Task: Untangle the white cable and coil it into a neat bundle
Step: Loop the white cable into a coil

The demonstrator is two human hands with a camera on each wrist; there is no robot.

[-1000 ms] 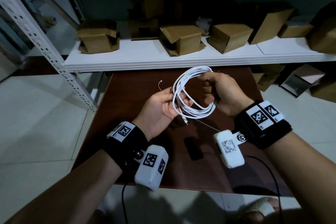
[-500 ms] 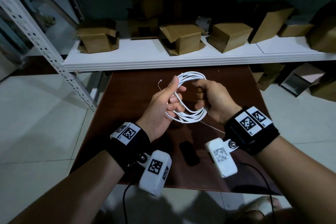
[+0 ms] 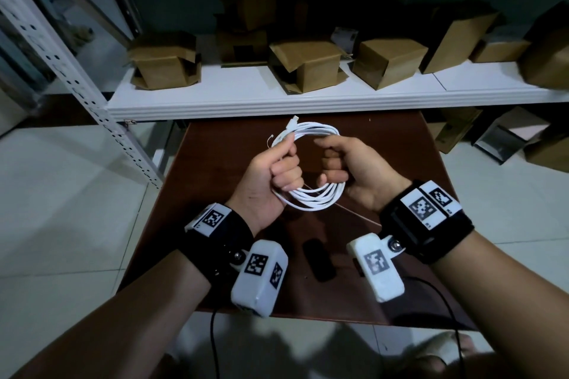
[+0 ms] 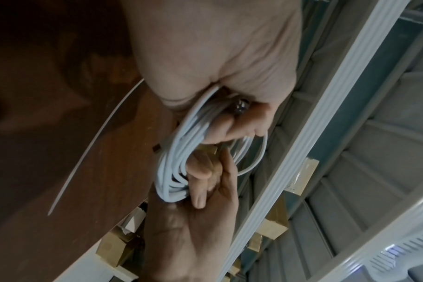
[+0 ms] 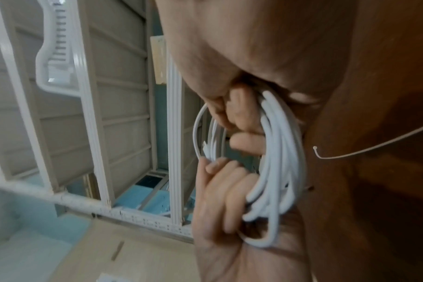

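The white cable [image 3: 311,197] is wound into a round coil of several loops, held just above the brown table [image 3: 409,163]. My left hand [image 3: 278,174] grips the coil's left side in a fist, thumb on top. My right hand [image 3: 334,163] grips the right side, fingers curled round the loops. One connector end [image 3: 294,119] sticks out above my left thumb. In the left wrist view the bundled cable [image 4: 172,152] passes through both fists. The right wrist view shows the cable [image 5: 278,162] the same way.
A thin white tie wire [image 3: 354,215] lies on the table under the coil, with a small black object [image 3: 318,261] nearer me. Behind the table runs a white shelf [image 3: 277,98] carrying several cardboard boxes [image 3: 308,66]. A perforated metal post [image 3: 77,80] stands at the left.
My left hand went from lying open under the coil to a closed fist round its left side. The loops have drawn into a tighter ring, and a connector end now pokes out at the top.
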